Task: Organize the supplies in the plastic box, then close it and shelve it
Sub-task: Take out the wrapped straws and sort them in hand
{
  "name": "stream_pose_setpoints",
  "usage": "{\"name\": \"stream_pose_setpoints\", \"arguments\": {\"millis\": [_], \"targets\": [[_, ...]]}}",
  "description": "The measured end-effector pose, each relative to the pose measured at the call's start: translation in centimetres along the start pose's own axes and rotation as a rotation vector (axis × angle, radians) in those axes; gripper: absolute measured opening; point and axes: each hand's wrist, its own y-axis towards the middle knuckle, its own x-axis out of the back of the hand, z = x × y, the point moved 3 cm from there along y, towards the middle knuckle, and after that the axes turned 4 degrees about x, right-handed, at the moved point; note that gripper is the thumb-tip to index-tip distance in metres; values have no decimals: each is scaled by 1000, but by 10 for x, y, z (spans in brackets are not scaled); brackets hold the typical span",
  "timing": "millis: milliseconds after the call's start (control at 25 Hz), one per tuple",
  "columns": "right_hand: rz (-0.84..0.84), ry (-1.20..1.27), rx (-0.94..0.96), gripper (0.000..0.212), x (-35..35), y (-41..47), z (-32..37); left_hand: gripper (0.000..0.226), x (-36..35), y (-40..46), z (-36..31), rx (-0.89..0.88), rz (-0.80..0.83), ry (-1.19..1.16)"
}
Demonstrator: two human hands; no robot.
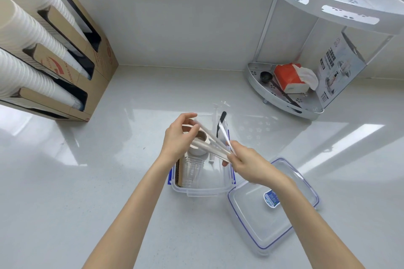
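A clear plastic box (201,191) with blue latches stands open on the white counter. Inside lie clear cups (192,170), a brown sleeve at the left wall and a small white cup with a brown lid (200,137). Above the box, my right hand (244,160) grips one end of a bundle of paper-wrapped straws (213,143). My left hand (180,137) pinches the other end of the bundle. A black-tipped utensil (221,123) sticks up at the box's far right. The box's clear lid (258,220) lies upside down on the counter to the right.
A cardboard dispenser (72,76) with stacks of white paper cups stands at the left. A white two-tier corner shelf (290,96) sits at the back right, holding a tissue pack (290,79), a black scoop and a printed box.
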Motion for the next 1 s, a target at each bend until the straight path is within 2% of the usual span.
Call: {"name": "stream_pose_setpoints", "arguments": {"millis": [80,200,280,360,440,640,880,1000], "targets": [[-78,97,36,16,3,0,0,36,3,-2,0,62,-63,-45],[-201,302,99,28,4,5,6,41,3,-9,5,203,-115,-195],[-225,427,132,31,0,9,11,37,-5,-15,6,243,-2,-328],[-212,475,150,30,-6,13,16,30,-15,-22,4,244,199,-457],[-195,507,160,27,-12,15,21,24,-21,-26,3,217,267,-567],[-182,590,129,18,-19,12,21,19,-17,-24,7,225,151,-599],[-265,438,71,21,-19,13,17,22,-3,-23,6,264,-60,-731],[-313,390,69,30,-17,14,15,22,1,-20,4,236,-71,-783]]}}
